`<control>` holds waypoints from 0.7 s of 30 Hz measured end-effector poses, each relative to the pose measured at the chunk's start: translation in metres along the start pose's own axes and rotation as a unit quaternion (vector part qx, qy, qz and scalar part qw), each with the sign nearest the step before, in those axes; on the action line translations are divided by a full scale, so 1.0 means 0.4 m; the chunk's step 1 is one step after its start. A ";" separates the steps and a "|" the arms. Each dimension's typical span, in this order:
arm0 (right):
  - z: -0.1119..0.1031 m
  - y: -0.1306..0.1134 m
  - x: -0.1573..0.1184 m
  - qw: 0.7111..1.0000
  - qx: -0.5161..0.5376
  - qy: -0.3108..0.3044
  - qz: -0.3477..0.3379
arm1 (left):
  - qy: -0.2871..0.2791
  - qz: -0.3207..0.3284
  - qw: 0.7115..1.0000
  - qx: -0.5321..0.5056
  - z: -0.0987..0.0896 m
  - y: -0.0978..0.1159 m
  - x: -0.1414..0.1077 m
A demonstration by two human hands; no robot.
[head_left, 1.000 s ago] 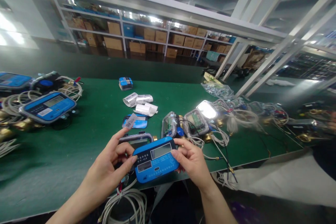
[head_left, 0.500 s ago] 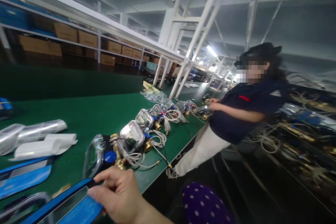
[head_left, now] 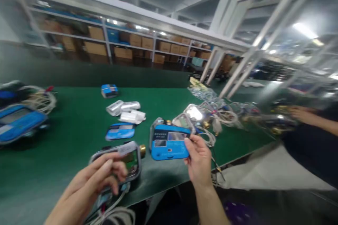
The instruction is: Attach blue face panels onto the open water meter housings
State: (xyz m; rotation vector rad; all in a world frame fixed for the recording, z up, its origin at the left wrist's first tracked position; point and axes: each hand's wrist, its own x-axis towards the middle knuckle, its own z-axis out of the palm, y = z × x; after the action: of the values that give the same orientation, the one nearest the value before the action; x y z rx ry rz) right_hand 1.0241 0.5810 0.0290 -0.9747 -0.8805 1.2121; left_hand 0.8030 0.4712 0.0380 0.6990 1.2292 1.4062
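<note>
The right hand (head_left: 199, 161) held a blue faceplate (head_left: 170, 151) by its right end, thumb in front and fingers behind. This edge grip left most of the printed face uncovered and turned toward the wearer, presumably for legibility. The faceplate was above the worktop (head_left: 163, 95), to the right of an open meter housing (head_left: 137, 167).

The left hand (head_left: 97, 174) was over that housing, fingers loosely curled and clasping nothing. A pale strip (head_left: 128, 148) met the index fingertip, seemingly clinging rather than pinched. The housing sat near the front edge, a position judged to suit close reach; its circuit board (head_left: 131, 161) showed beside the fingers. A coiled cable (head_left: 118, 214) was below the edge, which appeared to keep it off the working area.

Just beyond the housing, a second faceplate (head_left: 120, 132) lay flat, with curled film (head_left: 132, 116) behind it. Farther back stood a faceplate stack (head_left: 109, 91), apparently bound to stay together.

A blue-faced meter (head_left: 19, 123) was at far left, well apart. Cabled units (head_left: 227, 116) lined the right side, toward a co-worker's hand (head_left: 303, 114); its grip was too blurred to determine.
</note>
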 end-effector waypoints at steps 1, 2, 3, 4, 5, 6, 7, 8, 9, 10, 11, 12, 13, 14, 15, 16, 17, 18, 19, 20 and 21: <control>0.008 0.002 0.001 1.000 0.003 0.000 0.003 | 0.000 -0.001 1.000 -0.005 -0.004 0.006 -0.010; 0.016 0.003 0.001 1.000 0.004 -0.004 0.004 | -0.011 0.000 1.000 -0.010 -0.004 0.008 -0.012; 0.025 0.005 -0.002 1.000 0.003 -0.013 0.006 | -0.029 0.003 0.999 -0.014 -0.002 0.008 -0.010; 0.033 0.006 -0.006 1.000 0.000 -0.024 0.007 | -0.044 0.006 0.999 -0.016 0.000 0.007 -0.005; 0.041 0.007 -0.012 0.999 -0.005 -0.037 0.008 | -0.057 0.010 0.998 -0.018 0.002 0.004 0.001; 0.048 0.008 -0.019 0.999 -0.010 -0.051 0.007 | -0.066 0.013 0.998 -0.017 0.002 0.000 0.005; 0.054 0.010 -0.026 0.998 -0.016 -0.066 0.005 | -0.072 0.015 0.997 -0.012 0.002 -0.003 0.007; 0.059 0.012 -0.032 0.997 -0.023 -0.080 0.003 | -0.074 0.017 0.997 -0.005 0.000 -0.006 0.007; 0.063 0.015 -0.037 0.995 -0.030 -0.094 0.001 | -0.074 0.020 0.997 0.004 -0.002 -0.007 0.007; 0.066 0.018 -0.040 0.994 -0.036 -0.107 -0.001 | -0.074 0.022 0.997 0.015 -0.005 -0.008 0.005; 0.070 0.022 -0.043 0.992 -0.042 -0.120 -0.003 | -0.075 0.026 0.997 0.025 -0.009 -0.009 0.004; 0.072 0.025 -0.044 0.990 -0.048 -0.132 -0.004 | -0.075 0.030 0.996 0.033 -0.012 -0.009 0.002; 0.075 0.028 -0.045 0.989 -0.053 -0.141 -0.005 | -0.077 0.034 0.996 0.039 -0.014 -0.008 0.000; 0.077 0.030 -0.045 0.987 -0.058 -0.148 -0.005 | -0.080 0.037 0.995 0.043 -0.016 -0.008 -0.001; 0.079 0.031 -0.045 0.986 -0.062 -0.151 -0.005 | -0.083 0.039 0.995 0.044 -0.017 -0.009 -0.002; 0.081 0.033 -0.046 0.986 -0.066 -0.152 -0.005 | -0.086 0.040 0.995 0.043 -0.018 -0.009 -0.002; 0.083 0.034 -0.046 0.986 -0.070 -0.151 -0.004 | -0.088 0.041 0.994 0.042 -0.017 -0.009 -0.002; 0.085 0.034 -0.047 0.986 -0.072 -0.150 -0.003 | -0.090 0.041 0.994 0.040 -0.017 -0.010 -0.002; 0.086 0.035 -0.047 0.986 -0.074 -0.149 -0.002 | -0.090 0.041 0.994 0.039 -0.016 -0.010 -0.001; 0.087 0.036 -0.048 0.986 -0.074 -0.149 -0.002 | -0.089 0.042 0.994 0.037 -0.015 -0.010 0.000; 0.088 0.037 -0.049 0.986 -0.073 -0.150 -0.003 | -0.089 0.042 0.994 0.036 -0.014 -0.011 0.000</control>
State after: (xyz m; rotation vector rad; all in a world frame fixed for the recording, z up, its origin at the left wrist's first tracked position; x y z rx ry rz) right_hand 0.9836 0.5673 0.0264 -0.9180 -1.2229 1.3253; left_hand 0.7993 0.4692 0.0323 0.9162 1.1264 1.3423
